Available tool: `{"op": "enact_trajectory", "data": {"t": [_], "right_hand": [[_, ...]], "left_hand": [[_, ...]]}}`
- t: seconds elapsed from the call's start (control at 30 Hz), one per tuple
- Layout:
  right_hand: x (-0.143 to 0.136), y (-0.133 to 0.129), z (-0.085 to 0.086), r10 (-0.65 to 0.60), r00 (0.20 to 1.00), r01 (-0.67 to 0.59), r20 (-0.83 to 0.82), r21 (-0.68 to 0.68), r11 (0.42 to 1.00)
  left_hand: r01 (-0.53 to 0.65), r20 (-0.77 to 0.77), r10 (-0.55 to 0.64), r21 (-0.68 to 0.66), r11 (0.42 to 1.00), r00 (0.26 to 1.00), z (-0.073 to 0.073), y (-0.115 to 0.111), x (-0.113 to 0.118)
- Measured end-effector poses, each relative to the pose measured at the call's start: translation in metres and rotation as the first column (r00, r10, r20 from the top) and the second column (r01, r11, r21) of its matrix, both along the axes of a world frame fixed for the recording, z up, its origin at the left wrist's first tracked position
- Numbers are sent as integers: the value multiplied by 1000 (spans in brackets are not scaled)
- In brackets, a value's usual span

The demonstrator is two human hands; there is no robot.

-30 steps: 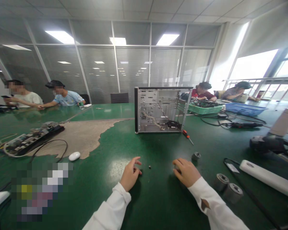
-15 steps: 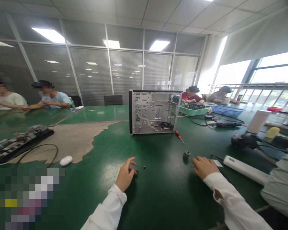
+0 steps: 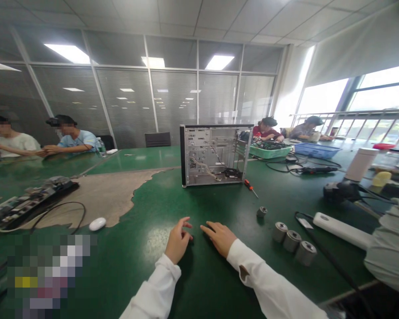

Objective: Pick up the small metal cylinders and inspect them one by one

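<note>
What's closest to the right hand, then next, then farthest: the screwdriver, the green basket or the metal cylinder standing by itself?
From the right hand, in the head view:
1. Metal cylinder: ahead, to the right.
2. Screwdriver: farther ahead, by the computer case.
3. Green basket: farthest, beyond the screwdriver.

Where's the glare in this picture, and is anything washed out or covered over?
Head view: a pale glare patch lies on the green table, just left of the left hand; head view, right side: the windows are nearly washed out to white; head view, lower left: coarse pixel blocks mask an area, so what lies there cannot be told.
</note>
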State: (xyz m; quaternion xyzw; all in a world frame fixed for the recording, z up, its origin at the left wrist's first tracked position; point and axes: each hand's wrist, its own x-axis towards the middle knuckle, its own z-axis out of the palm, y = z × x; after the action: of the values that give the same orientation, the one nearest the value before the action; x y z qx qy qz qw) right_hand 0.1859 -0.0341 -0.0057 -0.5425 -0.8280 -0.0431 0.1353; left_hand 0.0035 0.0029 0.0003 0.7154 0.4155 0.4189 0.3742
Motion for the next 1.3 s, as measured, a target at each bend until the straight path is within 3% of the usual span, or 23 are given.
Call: {"op": "enact_trajectory", "data": {"t": [0.13, 0.23, 0.3, 0.4, 0.53, 0.6, 0.7, 0.87, 1.3], "right_hand": [[-9, 14, -2, 78, 997, -77, -5, 42, 996], [-2, 7, 1, 85, 996, -86, 23, 39, 996], [14, -4, 6, 35, 999, -36, 22, 46, 998], [58, -24, 17, -191, 980, 196, -52, 106, 975], [129, -49, 33, -581, 797, 604, -164, 186, 775], [152, -59, 40, -680, 712, 702, -172, 189, 687], [167, -68, 45, -738, 660, 749, -137, 191, 634], [168, -71, 43, -745, 660, 751, -97, 116, 650], [180, -70, 32, -657, 748, 664, -94, 102, 741]], "left_hand": [[-2, -4, 2, 14, 1000, 1000, -1, 0, 1], [6, -15, -6, 19, 1000, 1000, 0, -1, 1], [13, -13, -13, 18, 1000, 1000, 2, -1, 1], [17, -1, -17, 12, 1000, 1000, 3, -2, 1], [12, -13, -12, -9, 1000, 1000, 3, -1, 2], [25, -23, -25, -15, 1000, 999, 3, 0, 3], [36, -39, -36, -15, 999, 999, 3, -1, 4], [25, -44, -25, -15, 1000, 999, 6, -3, 2], [39, -38, -39, -4, 999, 998, 5, -2, 2]]}}
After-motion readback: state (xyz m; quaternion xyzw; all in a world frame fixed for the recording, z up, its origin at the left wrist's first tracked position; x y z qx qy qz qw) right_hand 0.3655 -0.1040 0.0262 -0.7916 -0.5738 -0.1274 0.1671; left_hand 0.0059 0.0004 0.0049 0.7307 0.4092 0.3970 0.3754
